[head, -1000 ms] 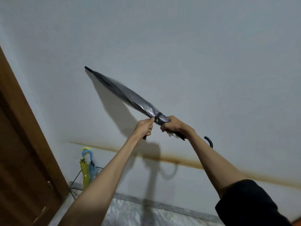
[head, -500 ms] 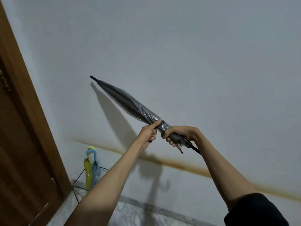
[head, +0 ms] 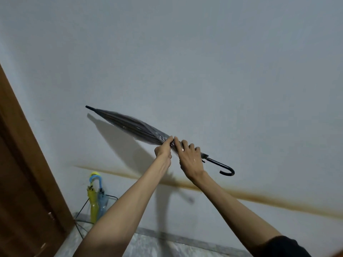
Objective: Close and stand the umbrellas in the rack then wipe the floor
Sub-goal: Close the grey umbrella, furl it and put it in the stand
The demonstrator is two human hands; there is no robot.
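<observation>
Ok so I'm at the bit where the grey umbrella [head: 130,127] is folded down, but the cloth needs cinching before it goes in the rack [head: 113,197]. My tip: twist the folds all one way so they lie flat, squeeze the bundle tight where the strap sits, then fasten it. Otherwise I reckon it puffs back open the moment you let go. I can't actually make out the strap under my hands.

I've got the umbrella up in the air in front of the wall [head: 222,71], tip pointing up-left and hook handle [head: 225,168] low on the right. That's well apart from the rack in the corner, where a yellow umbrella [head: 92,199] and a blue umbrella [head: 102,201] already stand.

On my left hand [head: 163,152] the fingers [head: 168,140] are curled in, pinching the gathered cloth at the canopy's lower end. My right hand [head: 190,160] is right against it, fingers [head: 178,145] wrapped over the bundle nearer the handle, thumb hidden. The floor [head: 148,245] wipe comes after.
</observation>
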